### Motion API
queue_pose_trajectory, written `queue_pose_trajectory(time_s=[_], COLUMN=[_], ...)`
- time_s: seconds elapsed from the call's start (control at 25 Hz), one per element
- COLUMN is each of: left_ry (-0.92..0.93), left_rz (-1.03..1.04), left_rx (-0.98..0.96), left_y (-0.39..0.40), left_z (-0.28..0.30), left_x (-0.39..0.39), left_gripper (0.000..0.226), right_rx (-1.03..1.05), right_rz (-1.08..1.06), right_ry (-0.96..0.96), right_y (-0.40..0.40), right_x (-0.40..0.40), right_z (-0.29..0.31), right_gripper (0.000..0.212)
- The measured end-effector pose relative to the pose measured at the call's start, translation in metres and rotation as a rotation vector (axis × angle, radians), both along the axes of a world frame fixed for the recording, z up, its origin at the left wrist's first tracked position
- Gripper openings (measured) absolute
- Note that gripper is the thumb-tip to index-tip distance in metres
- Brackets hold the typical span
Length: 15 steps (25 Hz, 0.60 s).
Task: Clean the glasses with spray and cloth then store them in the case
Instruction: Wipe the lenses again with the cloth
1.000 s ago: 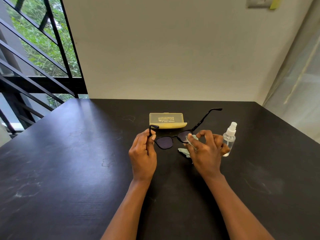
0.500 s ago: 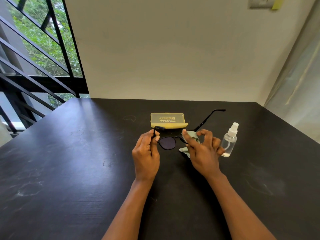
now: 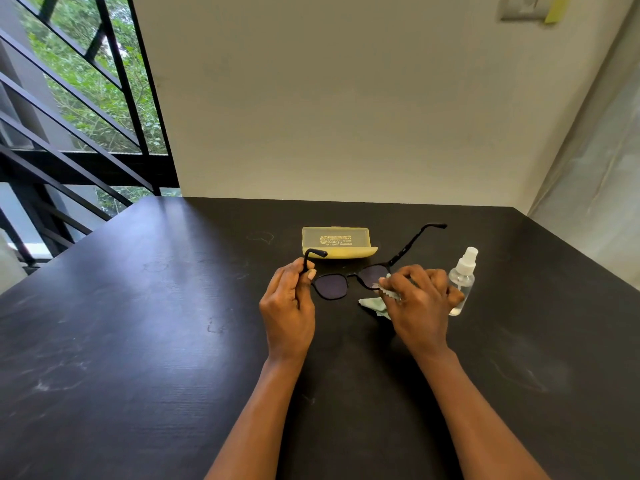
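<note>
Dark-lensed glasses (image 3: 330,286) with a thin black frame are held just above the black table (image 3: 138,323), arms unfolded. My left hand (image 3: 289,306) pinches the left arm near its hinge. My right hand (image 3: 417,303) presses a pale green cloth (image 3: 375,304) against the right lens, with the cloth's tail hanging below the fingers. A shut yellow case (image 3: 337,241) lies behind the glasses. A small clear spray bottle (image 3: 462,280) with a white nozzle stands upright just right of my right hand.
The table's far edge meets a plain wall. A window with black bars is at the left, and a pale curtain hangs at the right. Faint smudges mark the tabletop.
My right hand's fingers with the cloth have shifted over the right lens, thumb now lower. The glasses stay held by the left hand in nearly the same place.
</note>
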<state>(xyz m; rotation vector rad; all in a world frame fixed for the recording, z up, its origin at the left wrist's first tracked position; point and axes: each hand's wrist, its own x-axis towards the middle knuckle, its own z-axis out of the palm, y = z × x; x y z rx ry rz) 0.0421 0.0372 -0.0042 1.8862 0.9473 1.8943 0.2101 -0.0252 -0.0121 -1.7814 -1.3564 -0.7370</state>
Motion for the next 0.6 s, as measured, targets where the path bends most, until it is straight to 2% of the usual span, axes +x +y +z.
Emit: queue_pose_trajectory(time_s=[0.16,0.24,0.36,0.44,0.52,0.6], left_ry=[-0.017,-0.033,-0.052,-0.07,-0.08,-0.081], left_rz=[0.019,0.026,0.043,0.043,0.044,0.051], left_rx=[-0.013,-0.031,-0.053,-0.066,-0.077,-0.082], left_y=[0.002,0.003,0.005,0.006,0.007,0.008], left_z=[-0.001,0.0,0.001,0.001,0.002,0.001], left_x=[-0.001,-0.003,-0.005,-0.006,-0.006,-0.007], left_gripper=[0.018,0.018,0.017,0.017,0.018,0.017], right_rx=[-0.043,-0.082,-0.226,-0.341,-0.454,-0.505], right_rz=[0.199,0.279,0.287,0.389,0.549,0.697], right_ry=[0.172,0.383,0.814,1.084,1.252,1.32], right_y=[0.001,0.0,-0.005,-0.01,-0.016,-0.02], right_x=[0.004,0.002,-0.002,-0.003,-0.005,-0.008], right_z=[0.002,0.008,0.023,0.031,0.039,0.044], right_gripper=[0.022,0.024,0.018,0.016,0.023,0.028])
